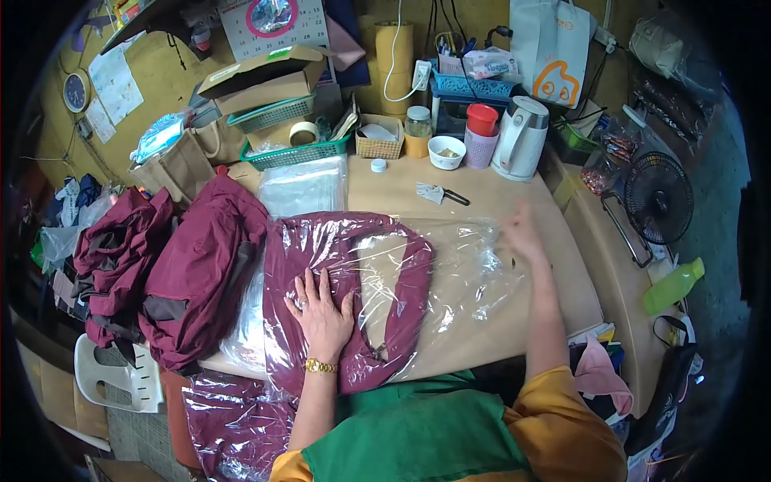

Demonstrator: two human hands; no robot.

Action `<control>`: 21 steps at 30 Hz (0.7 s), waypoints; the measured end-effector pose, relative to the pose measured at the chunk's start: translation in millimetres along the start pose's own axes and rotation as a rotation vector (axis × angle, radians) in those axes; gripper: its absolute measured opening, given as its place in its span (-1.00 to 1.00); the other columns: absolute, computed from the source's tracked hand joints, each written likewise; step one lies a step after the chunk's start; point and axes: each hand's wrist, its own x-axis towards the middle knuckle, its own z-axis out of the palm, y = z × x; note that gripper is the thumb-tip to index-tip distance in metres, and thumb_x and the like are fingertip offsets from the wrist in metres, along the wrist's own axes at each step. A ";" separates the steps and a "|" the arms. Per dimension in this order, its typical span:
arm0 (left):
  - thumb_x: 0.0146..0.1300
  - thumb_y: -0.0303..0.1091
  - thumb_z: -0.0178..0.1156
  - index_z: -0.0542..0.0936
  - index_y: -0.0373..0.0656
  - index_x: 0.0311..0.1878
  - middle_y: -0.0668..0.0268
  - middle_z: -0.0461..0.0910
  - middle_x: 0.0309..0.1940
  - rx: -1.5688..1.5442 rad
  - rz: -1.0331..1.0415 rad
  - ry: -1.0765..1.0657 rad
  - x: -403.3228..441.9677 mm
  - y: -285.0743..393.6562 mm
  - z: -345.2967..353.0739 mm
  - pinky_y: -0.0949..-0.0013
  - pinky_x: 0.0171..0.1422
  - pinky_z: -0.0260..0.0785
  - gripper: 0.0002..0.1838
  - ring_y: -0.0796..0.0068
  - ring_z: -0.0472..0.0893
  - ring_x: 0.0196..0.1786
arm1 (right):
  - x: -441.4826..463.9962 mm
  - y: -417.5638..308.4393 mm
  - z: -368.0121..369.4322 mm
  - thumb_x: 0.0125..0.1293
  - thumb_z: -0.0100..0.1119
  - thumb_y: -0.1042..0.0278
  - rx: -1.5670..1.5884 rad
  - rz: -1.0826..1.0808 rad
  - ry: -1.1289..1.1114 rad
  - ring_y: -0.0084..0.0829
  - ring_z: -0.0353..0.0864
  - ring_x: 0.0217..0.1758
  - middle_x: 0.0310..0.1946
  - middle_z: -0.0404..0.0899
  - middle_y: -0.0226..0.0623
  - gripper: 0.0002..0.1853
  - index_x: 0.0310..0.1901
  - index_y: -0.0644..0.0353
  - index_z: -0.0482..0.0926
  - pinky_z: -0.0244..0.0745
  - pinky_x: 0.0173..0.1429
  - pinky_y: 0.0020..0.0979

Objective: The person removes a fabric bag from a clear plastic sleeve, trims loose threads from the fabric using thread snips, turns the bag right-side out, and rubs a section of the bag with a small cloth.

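A maroon cloth garment [309, 251] lies flat inside a glossy, clear plastic bag [470, 269] at the middle of the light-brown tabletop [498, 194], with a curved strip of its cloth looping out toward 3 o'clock and the table showing through the gap. The film shines in bright creases, and its cloth-free part spreads wrinkled beyond the loop on the 3 o'clock side. Taking the garment as the clock's centre and the table's far edge as 12, the person's left arm reaches up from 6 o'clock, a gold-coloured metal watch [321, 366] at the wrist, and the left hand [324, 317] rests palm down on the bagged cloth, fingers spread moderately and pointing toward 11, thumb toward 1. The right arm extends forward along the 3 o'clock side, its hand [524, 233] at 2 o'clock, by the far end of the film. Its fingers are blurred; whether they are apart or grip the plastic, one cannot tell. A larger folded heap of maroon and dark-grey cloth [205, 269] sits at 9 o'clock.
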 end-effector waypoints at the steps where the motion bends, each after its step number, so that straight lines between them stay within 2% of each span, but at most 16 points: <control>1: 0.31 0.12 0.14 0.29 -0.09 0.49 0.05 0.15 0.53 -0.011 0.002 0.006 0.1 -0.9 1.5 -0.30 0.59 -0.33 -0.23 -0.02 0.01 0.60 | -12.1 -8.6 2.1 0.30 0.19 0.55 -0.015 0.056 -0.095 -0.56 0.51 -0.45 -0.43 0.56 -0.38 -0.77 -0.01 0.31 0.51 0.43 -0.46 -0.45; 3: 0.30 0.12 0.14 0.29 -0.09 0.49 0.04 0.14 0.53 -0.019 0.007 -0.002 0.6 -3.3 2.2 -0.31 0.59 -0.34 -0.22 -0.03 0.00 0.60 | -38.0 -50.1 -4.5 0.29 0.22 0.56 0.076 0.132 -0.821 -0.56 0.55 -0.43 -0.36 0.57 -0.36 -0.61 0.13 0.31 0.42 0.46 -0.45 -0.48; 4: 0.30 0.13 0.15 0.28 -0.10 0.49 0.02 0.14 0.53 -0.027 0.010 -0.008 0.3 -3.8 1.4 -0.32 0.58 -0.35 -0.21 -0.05 0.00 0.60 | -37.0 -54.2 -11.6 0.29 0.22 0.56 0.075 0.129 -0.828 -0.56 0.55 -0.43 -0.36 0.57 -0.36 -0.61 0.13 0.31 0.42 0.46 -0.45 -0.48; 6: 0.22 0.14 0.25 0.27 -0.14 0.47 -0.10 0.10 0.52 -0.219 -0.015 -0.033 -1.0 8.0 -17.2 -0.36 0.56 -0.36 -0.14 -0.14 -0.03 0.60 | -30.4 -60.7 -22.4 0.27 0.24 0.58 0.383 0.396 -0.501 -0.52 0.61 -0.37 -0.22 0.60 -0.28 -0.46 0.27 0.29 0.31 0.52 -0.37 -0.48; 9: -0.21 0.10 0.58 0.22 -0.31 0.45 -0.19 0.23 0.38 -0.541 0.407 -0.036 -4.9 71.2 -63.5 -0.12 0.43 0.20 0.19 -0.22 0.34 0.37 | -44.4 -86.8 -4.9 0.29 0.25 0.58 0.537 0.199 -0.493 -0.49 0.66 -0.27 -0.14 0.60 -0.25 -0.46 0.28 0.27 0.31 0.59 -0.26 -0.47; 10: -0.19 0.02 0.60 0.23 -0.30 0.43 -0.23 0.30 0.31 -0.721 0.407 -0.227 -8.2 102.5 -77.5 -0.01 0.34 0.34 0.15 -0.27 0.40 0.31 | -58.7 -115.9 -7.6 0.29 0.25 0.58 0.534 0.201 -0.501 -0.49 0.66 -0.27 -0.14 0.60 -0.25 -0.46 0.28 0.27 0.31 0.59 -0.26 -0.47; 11: -0.11 -0.02 0.58 0.24 -0.24 0.42 -0.20 0.35 0.28 -0.815 0.406 -0.155 -18.7 124.7 -63.3 -0.02 0.28 0.39 0.07 -0.26 0.44 0.27 | -75.6 -159.4 -18.0 0.33 0.25 0.50 0.726 0.133 -0.728 -0.49 0.65 -0.18 -0.11 0.60 -0.25 -0.49 0.27 0.25 0.32 0.59 -0.12 -0.43; 12: 0.14 -0.13 0.42 0.33 -0.21 0.36 -0.13 0.45 0.23 -0.960 0.523 -0.248 -6.5 137.2 -57.1 0.01 0.23 0.40 -0.22 -0.19 0.47 0.26 | -85.1 -183.7 -24.2 0.38 0.24 0.42 0.918 0.059 -0.954 -0.49 0.64 -0.09 -0.07 0.59 -0.25 -0.53 0.26 0.24 0.33 0.58 0.02 -0.40; 13: 0.25 -0.18 0.31 0.37 -0.21 0.31 -0.06 0.49 0.18 -0.946 0.391 -0.470 11.1 145.6 -40.7 0.03 0.18 0.41 -0.38 -0.09 0.52 0.22 | -85.4 -187.7 -23.4 0.38 0.24 0.42 0.919 0.058 -0.956 -0.49 0.64 -0.09 -0.07 0.59 -0.25 -0.53 0.26 0.24 0.33 0.58 0.02 -0.40; 14: 0.36 -0.23 0.19 0.42 -0.21 0.26 0.00 0.54 0.12 -0.922 0.254 -0.690 29.5 150.8 -30.1 0.05 0.13 0.42 -0.53 0.02 0.56 0.18 | -84.0 -191.0 -22.5 0.42 0.20 0.30 1.018 -0.118 -0.691 -0.48 0.61 0.00 -0.02 0.57 -0.24 -0.54 0.26 0.22 0.34 0.54 0.13 -0.35; 15: 0.42 -0.24 0.11 0.45 -0.24 0.21 0.06 0.57 0.04 -1.049 0.213 -0.607 46.2 154.2 -46.2 0.09 0.09 0.44 -0.60 0.14 0.57 0.13 | -83.5 -192.4 -22.9 0.46 0.17 0.18 1.095 -0.290 -0.415 -0.47 0.58 0.08 0.02 0.55 -0.22 -0.54 0.26 0.21 0.34 0.49 0.23 -0.31; 16: 0.48 -0.25 0.02 0.48 -0.27 0.17 0.12 0.60 -0.03 -1.176 0.173 -0.517 62.2 159.1 -71.1 0.13 0.04 0.45 -0.65 0.27 0.59 0.08 | -79.7 -178.0 -25.5 0.46 0.17 0.18 1.094 -0.292 -0.414 -0.47 0.58 0.08 0.02 0.55 -0.22 -0.54 0.26 0.21 0.34 0.49 0.23 -0.31; 18: 0.50 -0.20 -0.02 0.49 -0.29 0.17 0.19 0.60 -0.10 -1.792 0.003 -0.269 84.9 172.5 -115.0 0.18 -0.03 0.48 -0.63 0.44 0.57 -0.02 | -74.2 -121.7 -21.7 0.51 0.03 -0.01 0.920 0.108 -0.164 -0.38 0.54 0.20 0.13 0.50 -0.28 -0.53 0.25 0.14 0.34 0.41 0.34 -0.20; 19: 0.52 -0.18 -0.03 0.49 -0.32 0.16 0.22 0.61 -0.10 -1.959 -0.160 -0.266 79.8 175.4 -179.5 0.23 0.00 0.46 -0.61 0.43 0.58 -0.02 | -92.5 -97.0 -7.3 0.53 -0.01 -0.01 0.988 0.195 -0.291 -0.37 0.51 0.25 0.17 0.49 -0.27 -0.51 0.29 0.17 0.33 0.38 0.37 -0.21; 20: 0.54 -0.13 -0.05 0.48 -0.30 0.18 0.19 0.62 -0.03 -1.420 0.185 0.039 91.2 146.7 -188.3 0.24 0.12 0.45 -0.58 0.35 0.60 0.00 | -108.1 -80.0 1.7 0.55 -0.05 -0.02 1.055 0.278 -0.419 -0.36 0.48 0.30 0.21 0.48 -0.26 -0.48 0.33 0.19 0.31 0.34 0.40 -0.22; 21: 0.54 -0.13 -0.09 0.46 -0.29 0.21 0.16 0.60 0.02 -1.602 0.284 0.109 100.0 132.3 -199.1 0.09 0.19 0.40 -0.57 0.25 0.58 0.06 | -107.9 -79.5 1.1 0.55 -0.05 -0.02 1.060 0.270 -0.417 -0.36 0.48 0.30 0.21 0.48 -0.26 -0.48 0.33 0.19 0.31 0.34 0.40 -0.22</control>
